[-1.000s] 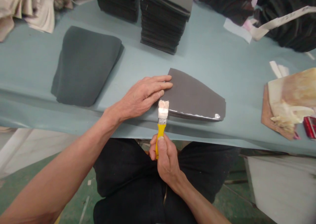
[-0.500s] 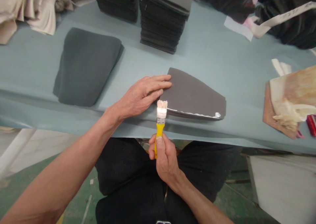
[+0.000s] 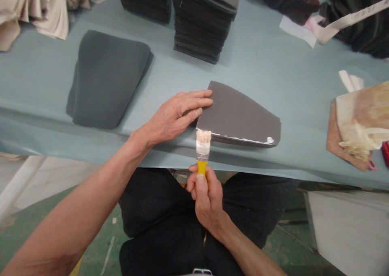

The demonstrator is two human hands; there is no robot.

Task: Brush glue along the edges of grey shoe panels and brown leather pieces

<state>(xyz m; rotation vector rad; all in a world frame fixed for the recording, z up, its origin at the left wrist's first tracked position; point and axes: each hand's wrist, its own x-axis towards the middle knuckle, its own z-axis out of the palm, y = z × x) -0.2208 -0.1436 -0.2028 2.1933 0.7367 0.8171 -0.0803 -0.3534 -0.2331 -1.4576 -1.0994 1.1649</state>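
A stack of dark grey sheet pieces (image 3: 240,112) lies at the near edge of the table, with a line of white paste along its near edge and a small white blob at the right corner. My left hand (image 3: 179,112) rests with fingers stretched out, its fingertips on the stack's left end. In my right hand (image 3: 208,195) is a paintbrush (image 3: 203,146) with a yellow handle, held from below. White stuff coats its bristles, which meet the near edge of the stack close to its left corner.
Another pile of dark grey pieces (image 3: 109,79) lies to the left. Tall dark stacks (image 3: 202,28) stand behind, beige cloth (image 3: 45,8) at far left. A stained board (image 3: 361,118) with dried paste lies right; dark bundles (image 3: 355,20) with a paper strip sit back right.
The brush has moved slightly right along the near edge, and more white shows at the stack's left corner. My left hand stays on the stack. The whole view has shifted a little.
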